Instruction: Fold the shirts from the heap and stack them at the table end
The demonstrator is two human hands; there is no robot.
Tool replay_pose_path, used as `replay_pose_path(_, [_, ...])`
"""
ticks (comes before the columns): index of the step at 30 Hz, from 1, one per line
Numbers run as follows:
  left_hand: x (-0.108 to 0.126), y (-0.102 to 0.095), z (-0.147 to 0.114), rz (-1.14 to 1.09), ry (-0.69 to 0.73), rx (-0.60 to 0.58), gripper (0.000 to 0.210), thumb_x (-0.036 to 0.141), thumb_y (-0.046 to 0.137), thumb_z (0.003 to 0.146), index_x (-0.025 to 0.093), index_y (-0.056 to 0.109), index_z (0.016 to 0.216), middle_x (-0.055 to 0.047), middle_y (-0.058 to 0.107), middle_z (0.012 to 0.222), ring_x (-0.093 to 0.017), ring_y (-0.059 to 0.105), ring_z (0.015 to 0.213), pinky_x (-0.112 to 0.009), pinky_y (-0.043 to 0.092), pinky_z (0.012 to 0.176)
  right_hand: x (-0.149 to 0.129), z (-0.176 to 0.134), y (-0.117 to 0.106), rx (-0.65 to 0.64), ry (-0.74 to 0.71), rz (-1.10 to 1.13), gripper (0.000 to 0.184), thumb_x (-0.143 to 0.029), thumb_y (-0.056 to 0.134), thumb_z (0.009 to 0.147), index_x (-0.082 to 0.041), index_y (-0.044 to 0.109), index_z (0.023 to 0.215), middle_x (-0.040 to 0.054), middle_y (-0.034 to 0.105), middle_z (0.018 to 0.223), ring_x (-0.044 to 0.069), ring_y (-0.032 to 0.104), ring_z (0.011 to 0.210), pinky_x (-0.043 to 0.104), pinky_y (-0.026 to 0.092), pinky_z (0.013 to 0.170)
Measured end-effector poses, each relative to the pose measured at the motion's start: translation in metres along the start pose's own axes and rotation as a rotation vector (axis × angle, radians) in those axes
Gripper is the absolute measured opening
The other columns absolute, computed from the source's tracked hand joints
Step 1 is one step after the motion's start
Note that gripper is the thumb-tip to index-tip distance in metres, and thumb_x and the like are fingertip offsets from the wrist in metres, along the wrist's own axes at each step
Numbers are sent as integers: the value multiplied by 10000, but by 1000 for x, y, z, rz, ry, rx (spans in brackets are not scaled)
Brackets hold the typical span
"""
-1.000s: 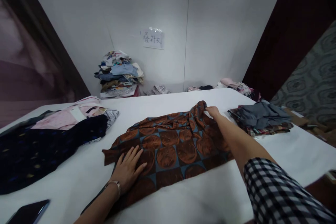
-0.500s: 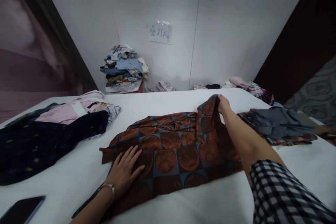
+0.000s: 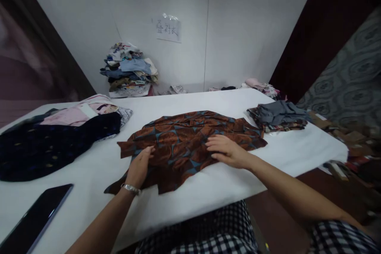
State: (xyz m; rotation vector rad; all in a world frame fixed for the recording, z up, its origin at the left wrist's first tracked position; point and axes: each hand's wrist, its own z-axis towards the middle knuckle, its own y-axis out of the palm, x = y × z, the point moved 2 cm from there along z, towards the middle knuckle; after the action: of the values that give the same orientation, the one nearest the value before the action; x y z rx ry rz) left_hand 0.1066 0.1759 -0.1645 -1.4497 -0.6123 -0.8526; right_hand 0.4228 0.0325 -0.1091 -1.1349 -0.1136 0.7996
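Note:
A brown shirt (image 3: 190,135) patterned with rust-coloured circles and blue-grey shapes lies spread and creased on the white table, its near edge uneven. At its near left part, my left hand (image 3: 141,168), with a bracelet at the wrist, has its fingers drawn together on the cloth; some of the fingers are hidden. My right hand (image 3: 226,151) rests on the shirt's right half, palm down, fingers stretched out. Left of the shirt is a dark navy garment (image 3: 59,147) with small light spots.
A phone (image 3: 37,216) lies at the table's near left. Pink clothing (image 3: 74,115) sits behind the navy garment. Folded clothes (image 3: 278,115) are stacked at the right, and a tall clothes pile (image 3: 129,69) stands by the wall. The white table (image 3: 312,151) ends at the right, with boxes beyond.
My right hand has let go of the lifted right part of the shirt and come down flat on it, nearer the middle. The shirt now lies lower and more crumpled. The view has shifted right.

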Motion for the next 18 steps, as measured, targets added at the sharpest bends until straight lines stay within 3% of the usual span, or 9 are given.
replay_pose_path(3, [0,0,-19,19,-97,0,607,593,312,817,156,596,1127,-112,666,1116,-251,642,929,-377,521,790,33,-56,1,194,232,-143,238,-230,493,892,-211,659,1060,79,682,1072,212,590,1089,423,471,943])
replay_pose_path(7, [8,12,-42,292,133,-34,587,596,454,776,173,585,1162,-99,624,1182,-253,596,1032,-355,467,895,62,-107,5,244,388,-315,262,-202,458,871,-187,692,987,103,681,1055,238,613,1037,427,506,903])
replay_pose_path(9, [12,19,-49,440,246,-63,631,589,489,768,147,550,1214,-124,588,1231,-275,558,1096,-365,442,927,68,-119,9,240,423,-379,290,-193,457,855,-175,683,1036,110,647,1146,254,570,1116,443,480,948])
replay_pose_path(11, [14,23,-51,602,267,-64,644,560,518,765,113,531,1229,-162,588,1205,-311,530,1122,-398,426,929,74,-125,12,205,458,-444,361,-156,463,815,-166,653,1123,109,590,1250,273,491,1218,469,437,996])
replay_pose_path(15, [12,22,-44,732,209,-93,275,405,538,786,171,630,898,-120,637,939,-283,575,960,-378,438,822,93,-134,17,110,543,-487,482,-115,465,751,-159,615,1207,113,547,1312,291,427,1277,495,399,1024])
replay_pose_path(18, [17,17,-38,509,238,-73,120,303,566,754,202,545,693,-46,610,826,-202,571,840,-312,427,768,109,-140,22,76,570,-468,420,-160,451,785,-149,656,1152,118,588,1262,280,492,1220,468,405,1026])
